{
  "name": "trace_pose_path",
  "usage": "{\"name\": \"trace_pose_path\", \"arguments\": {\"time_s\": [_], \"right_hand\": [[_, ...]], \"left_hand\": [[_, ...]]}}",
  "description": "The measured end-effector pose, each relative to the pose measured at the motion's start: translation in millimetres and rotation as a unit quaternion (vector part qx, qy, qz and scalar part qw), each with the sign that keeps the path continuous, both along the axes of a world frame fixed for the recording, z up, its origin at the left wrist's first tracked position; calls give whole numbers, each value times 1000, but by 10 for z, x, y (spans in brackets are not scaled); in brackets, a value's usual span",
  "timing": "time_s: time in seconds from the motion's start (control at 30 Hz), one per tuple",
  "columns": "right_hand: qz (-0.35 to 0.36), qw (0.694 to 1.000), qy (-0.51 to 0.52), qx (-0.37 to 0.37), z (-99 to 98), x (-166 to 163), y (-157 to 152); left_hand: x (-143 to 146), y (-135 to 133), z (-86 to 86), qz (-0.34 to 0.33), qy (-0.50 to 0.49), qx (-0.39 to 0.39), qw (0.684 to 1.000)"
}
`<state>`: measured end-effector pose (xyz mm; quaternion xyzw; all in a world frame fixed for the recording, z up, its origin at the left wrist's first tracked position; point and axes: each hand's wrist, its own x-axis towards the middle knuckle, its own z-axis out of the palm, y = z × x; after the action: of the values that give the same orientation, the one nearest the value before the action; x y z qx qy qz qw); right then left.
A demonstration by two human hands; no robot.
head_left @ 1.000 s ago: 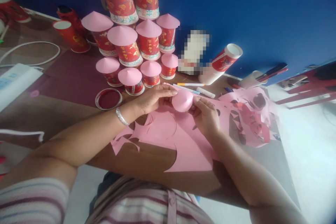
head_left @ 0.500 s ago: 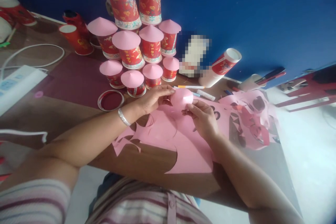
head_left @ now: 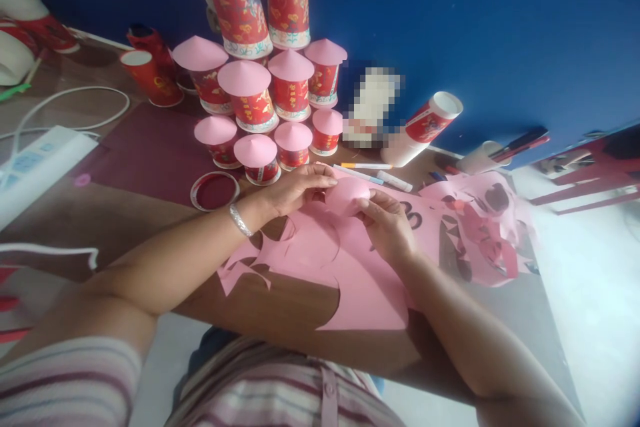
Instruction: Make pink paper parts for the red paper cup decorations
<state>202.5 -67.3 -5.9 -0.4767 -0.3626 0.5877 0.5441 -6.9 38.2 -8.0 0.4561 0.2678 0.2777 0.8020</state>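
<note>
Both hands hold a small pink paper cone (head_left: 347,195) just above a pink paper sheet (head_left: 360,280) with round cut-outs. My left hand (head_left: 295,188), with a silver bracelet on its wrist, pinches the cone's left edge. My right hand (head_left: 387,223) grips the cone's right and lower edge with bent fingers. Beyond my hands stand several red paper cups with pink cone lids (head_left: 257,157), stacked in rows of rising height.
A red-filled round lid (head_left: 214,190) lies left of my left hand. Marker pens (head_left: 373,173) and a lying red cup (head_left: 425,123) are behind the sheet. Pink paper scraps (head_left: 480,220) pile up at right. A white power strip (head_left: 35,167) with cable sits at left.
The cone has been turned and lowered slightly between my hands; my fingers shifted around its rim. The view drifted a little, so the table's objects sit lower in the picture.
</note>
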Motion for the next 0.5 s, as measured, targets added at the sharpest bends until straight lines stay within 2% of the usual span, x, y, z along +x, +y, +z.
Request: {"name": "trace_pose_path", "arguments": {"time_s": [0.17,0.5], "right_hand": [[29,999,-5,-13,34,-48,-14],[38,999,-17,-14,49,-88,-20]], "left_hand": [[-6,-10,38,-6,9,18,1000],[-21,-10,39,-1,11,5,1000]]}}
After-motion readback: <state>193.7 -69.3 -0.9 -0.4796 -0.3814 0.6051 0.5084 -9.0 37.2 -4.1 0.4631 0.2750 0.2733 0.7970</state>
